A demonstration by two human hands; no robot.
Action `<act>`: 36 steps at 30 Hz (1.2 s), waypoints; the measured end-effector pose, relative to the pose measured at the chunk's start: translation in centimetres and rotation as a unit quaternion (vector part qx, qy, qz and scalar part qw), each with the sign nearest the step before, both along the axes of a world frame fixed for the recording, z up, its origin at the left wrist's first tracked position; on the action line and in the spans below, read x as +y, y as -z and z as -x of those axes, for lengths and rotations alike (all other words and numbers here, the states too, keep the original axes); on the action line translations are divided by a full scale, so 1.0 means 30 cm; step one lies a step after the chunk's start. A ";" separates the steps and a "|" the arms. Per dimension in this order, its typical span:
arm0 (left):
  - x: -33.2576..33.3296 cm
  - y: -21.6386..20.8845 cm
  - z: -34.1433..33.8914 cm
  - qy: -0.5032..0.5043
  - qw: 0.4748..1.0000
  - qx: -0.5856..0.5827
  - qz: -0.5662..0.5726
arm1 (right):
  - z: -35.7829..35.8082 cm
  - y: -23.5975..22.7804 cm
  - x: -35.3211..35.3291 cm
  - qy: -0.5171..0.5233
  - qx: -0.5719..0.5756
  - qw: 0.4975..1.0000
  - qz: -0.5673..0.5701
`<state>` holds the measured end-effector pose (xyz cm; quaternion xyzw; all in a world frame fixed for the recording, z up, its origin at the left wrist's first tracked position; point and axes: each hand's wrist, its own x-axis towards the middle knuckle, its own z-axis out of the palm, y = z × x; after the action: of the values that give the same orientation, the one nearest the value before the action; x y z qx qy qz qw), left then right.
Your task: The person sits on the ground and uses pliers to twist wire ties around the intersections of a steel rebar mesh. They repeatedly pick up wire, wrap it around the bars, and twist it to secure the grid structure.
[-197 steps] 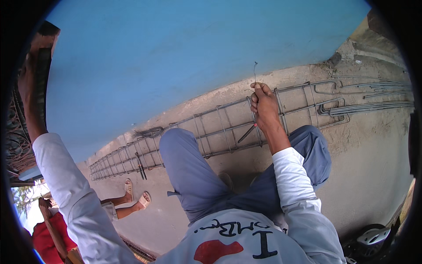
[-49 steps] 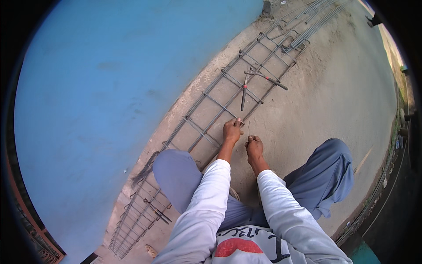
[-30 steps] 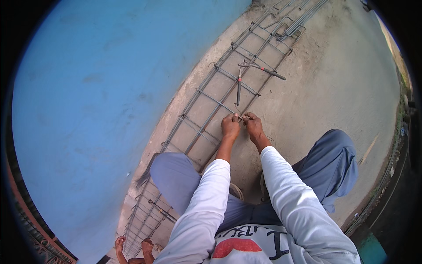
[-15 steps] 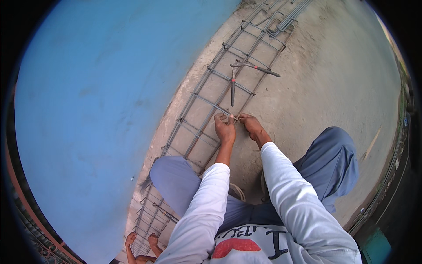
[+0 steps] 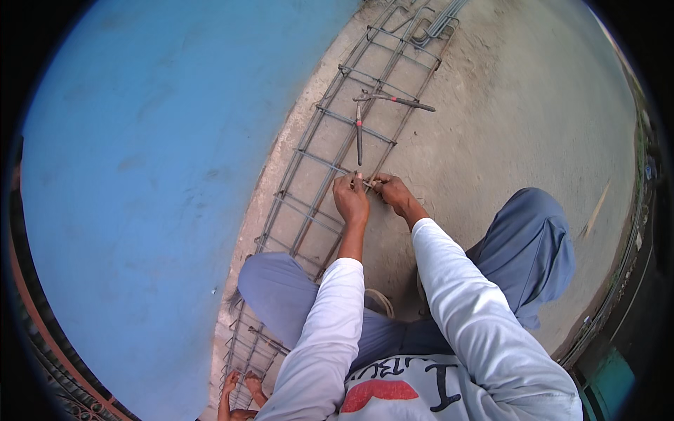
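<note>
A long cage of steel reinforcing bars [image 5: 303, 223] lies on the ground, long rods crossed by stirrups. My left hand [image 5: 351, 200] is at a corner where a stirrup meets the right-hand rod, its thumb and fingers pinched together. Close beside it, my right hand [image 5: 394, 193] has its fingers curled in at the same joint. Whatever is between the fingertips is too small to make out, possibly thin tie wire. Just beyond my hands, a pair of pincers [image 5: 359, 130] with dark, red-marked handles rests spread open on the cage.
A blue wall [image 5: 154, 175] runs along the left of the cage. Several loose bent bars [image 5: 439, 28] are stacked at its far end. At the lower left, another person's hands [image 5: 242, 382] are at the cage's near part. Bare concrete ground [image 5: 491, 140] stretches right.
The view has shifted slightly, so the cage and pincers appear lower-left of before or nearer the left. My hands stay at the same joint; the right fingers are curled in more.
</note>
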<state>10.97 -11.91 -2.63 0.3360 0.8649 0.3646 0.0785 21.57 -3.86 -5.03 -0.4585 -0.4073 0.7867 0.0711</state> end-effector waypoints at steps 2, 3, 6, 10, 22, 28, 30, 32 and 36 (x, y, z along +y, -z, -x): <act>-0.021 -0.014 0.018 -0.006 0.999 -0.031 0.009 | 0.012 -0.022 -0.015 0.013 -0.012 1.000 -0.001; -0.020 -0.030 0.015 -0.009 0.997 -0.074 0.021 | 0.002 -0.015 -0.017 0.026 -0.017 0.999 -0.007; 0.021 -0.071 -0.035 0.008 0.992 -0.123 0.014 | -0.033 0.075 -0.009 0.066 -0.018 0.994 -0.081; 0.006 -0.069 -0.048 0.034 0.998 -0.052 0.019 | -0.011 0.070 -0.036 0.071 -0.024 0.989 -0.126; -0.139 -0.055 -0.036 0.189 0.975 -0.103 -0.052 | -0.024 -0.041 0.066 -0.084 -0.047 0.993 -0.063; -0.106 0.025 -0.020 0.050 0.927 -0.371 -0.024 | -0.022 0.003 0.047 -0.105 -0.043 0.988 -0.105; -0.100 0.041 0.004 0.072 0.944 -0.321 0.003 | -0.022 0.028 0.034 -0.114 -0.038 0.962 -0.245; -0.098 0.047 0.009 0.090 0.958 -0.271 0.041 | -0.031 0.035 0.020 -0.127 -0.060 0.932 -0.334; -0.102 0.004 -0.002 0.106 0.977 -0.145 0.118 | -0.020 -0.030 -0.030 -0.145 -0.141 0.891 -0.405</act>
<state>11.02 -14.97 -2.76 0.3580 0.8405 0.2947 0.2804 22.16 -4.77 -4.14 -0.4318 -0.7587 0.4816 0.0773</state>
